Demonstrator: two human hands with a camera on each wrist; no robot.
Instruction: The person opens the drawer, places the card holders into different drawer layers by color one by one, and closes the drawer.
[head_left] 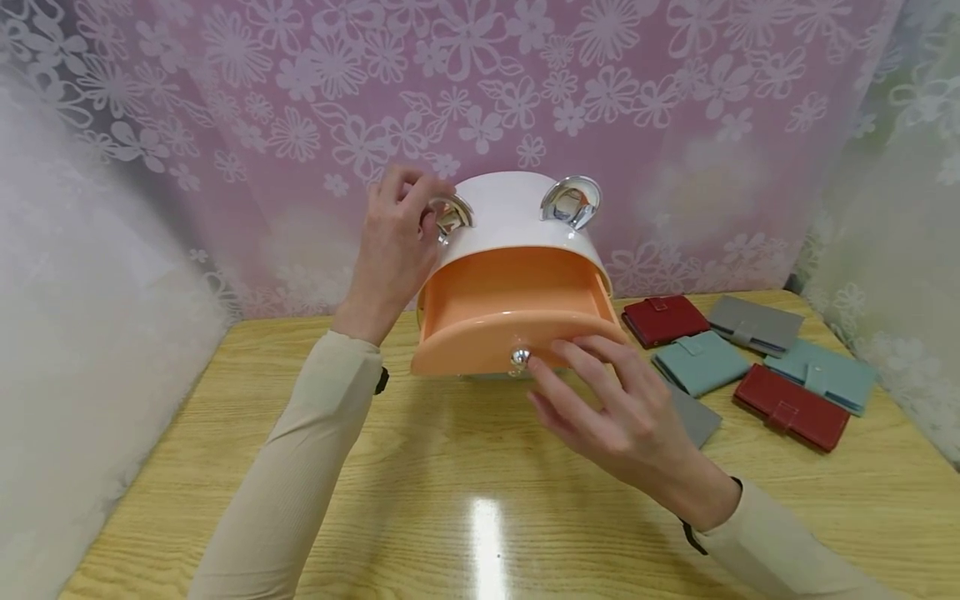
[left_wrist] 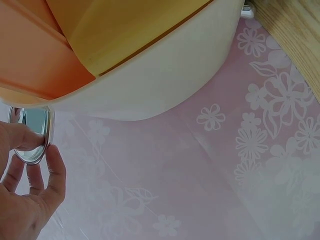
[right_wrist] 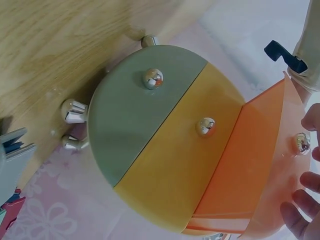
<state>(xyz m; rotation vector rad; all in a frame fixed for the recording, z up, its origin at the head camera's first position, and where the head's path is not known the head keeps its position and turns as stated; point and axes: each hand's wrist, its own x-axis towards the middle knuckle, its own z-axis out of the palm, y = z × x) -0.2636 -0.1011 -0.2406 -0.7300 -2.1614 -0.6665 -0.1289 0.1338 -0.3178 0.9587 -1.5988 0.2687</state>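
A small rounded chest with a white shell (head_left: 506, 204) stands on short silver feet (right_wrist: 75, 111), with two shiny ear-shaped pieces on top. My left hand (head_left: 393, 242) grips the left silver ear (left_wrist: 37, 132), its thumb against the face and fingers behind. The top orange drawer (head_left: 465, 346) is pulled out, and the part of its inside in sight is bare. Beside its silver knob (head_left: 520, 358), my right hand (head_left: 622, 417) has loosely bent, spread fingers near the drawer front, without a pinch on the knob. Below are the closed yellow drawer (right_wrist: 185, 145) and green drawer (right_wrist: 130, 110).
Right of the chest lie several wallets: a red wallet (head_left: 791, 408), a mint wallet (head_left: 701, 362) and a grey wallet (head_left: 753, 323) among them. One more grey wallet (head_left: 693, 417) is partly behind my right hand. A flowered curtain (head_left: 480, 92) hangs behind the wooden table (head_left: 420, 517).
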